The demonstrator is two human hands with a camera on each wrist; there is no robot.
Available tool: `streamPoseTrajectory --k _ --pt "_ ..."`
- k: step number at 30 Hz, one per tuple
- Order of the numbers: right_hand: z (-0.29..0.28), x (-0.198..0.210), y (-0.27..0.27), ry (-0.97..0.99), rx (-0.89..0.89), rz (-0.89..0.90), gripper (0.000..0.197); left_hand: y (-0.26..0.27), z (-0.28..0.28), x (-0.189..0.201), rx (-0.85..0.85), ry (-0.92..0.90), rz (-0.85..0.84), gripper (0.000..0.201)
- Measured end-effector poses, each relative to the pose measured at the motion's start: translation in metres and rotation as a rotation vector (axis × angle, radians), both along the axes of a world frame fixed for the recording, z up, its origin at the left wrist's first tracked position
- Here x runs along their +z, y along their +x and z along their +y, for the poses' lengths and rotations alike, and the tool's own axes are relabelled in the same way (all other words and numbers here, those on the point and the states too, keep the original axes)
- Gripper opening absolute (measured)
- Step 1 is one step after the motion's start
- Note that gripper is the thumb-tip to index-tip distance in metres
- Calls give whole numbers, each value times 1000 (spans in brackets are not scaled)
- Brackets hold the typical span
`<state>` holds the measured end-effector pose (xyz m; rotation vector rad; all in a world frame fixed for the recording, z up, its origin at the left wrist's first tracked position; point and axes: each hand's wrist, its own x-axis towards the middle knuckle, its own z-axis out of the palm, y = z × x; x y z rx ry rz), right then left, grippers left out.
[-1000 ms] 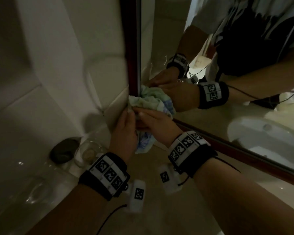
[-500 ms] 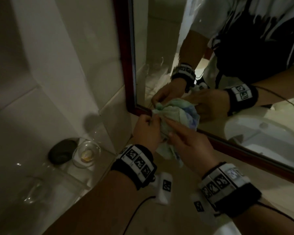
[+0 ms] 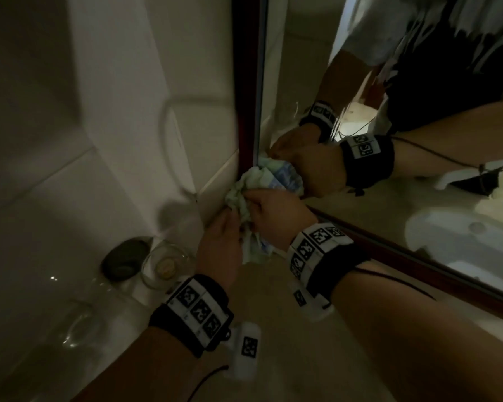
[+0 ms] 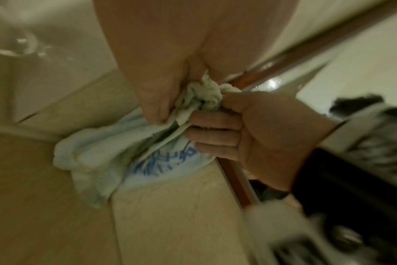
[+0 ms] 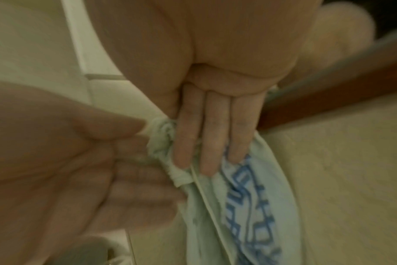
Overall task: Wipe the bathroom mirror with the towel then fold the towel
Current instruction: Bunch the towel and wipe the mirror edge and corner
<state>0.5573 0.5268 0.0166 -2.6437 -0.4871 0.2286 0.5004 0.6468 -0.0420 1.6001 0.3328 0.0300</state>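
Hands: both clamped on the towel (image 3: 254, 184); left hand (image 3: 219, 245) grips the lower bunch, right hand (image 3: 273, 216) curls round the upper wad, the two touching across the cloth.
Left hand, close: in the left wrist view the thumb (image 4: 154, 100) presses a fold of towel (image 4: 116, 148) down, with the right hand's fingers (image 4: 215, 132) wrapped over the bunch just beside it.
Right hand, close: in the right wrist view its fingers (image 5: 206, 136) lie along the towel (image 5: 238, 197), pinning it; the left hand (image 5: 68, 161) closes on the cloth from the side.
Towel: pale green with a blue pattern, crumpled into a wad, loose end hanging below the hands; not folded at all.
Towel place: at the lower left corner of the mirror (image 3: 389, 140), against the dark red frame (image 3: 246, 111) where it meets the tiled wall (image 3: 128, 82).
Wiping: judged to be in hand or near its end, since the wad sits at the very corner; whether the glass is clean cannot be told in this dim light.
Left to do: any last strokes on the glass, then shake the towel out flat and fold it; the fold looks wholly undone.
Desk: pale desk (image 3: 273, 358) runs below the mirror, a likely flat spot for folding.
Nearby: a glass dish (image 3: 166, 265) and a dark stone-like lump (image 3: 125, 259) stand by the wall, left of the hands, apart from the towel.
Reflection: basin (image 3: 462, 236) shows in the glass only.
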Motion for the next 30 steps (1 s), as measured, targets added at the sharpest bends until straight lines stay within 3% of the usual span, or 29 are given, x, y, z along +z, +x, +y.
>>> streamPoseTrajectory --k 4,7,9,12,15,19,21,26,30 --pt "-6 -11 -4 -66 -29 2 36 16 -11 15 -21 162 -102 39" --pt "-25 -24 -5 -78 -21 -23 38 16 -22 21 -134 228 -154 36" --pt "-40 -11 -22 -205 -2 23 42 15 -28 18 -197 242 -153 35" --pt "-47 -2 -30 -115 -67 35 42 14 -28 16 -184 147 -115 28" --pt "-20 -2 -22 -131 -41 21 40 10 -20 19 -43 67 -101 27" --pt "3 -9 -15 -148 -47 -38 45 -3 -15 18 -62 -3 -134 41" --pt "0 -11 -16 -205 -46 -6 52 -4 -13 14 -102 79 -136 44" --pt "-18 -6 -31 -231 -54 -17 50 -7 -18 24 -196 514 -101 49" --pt "-55 15 -51 -312 -74 19 38 -16 -43 35 -304 630 -134 47"
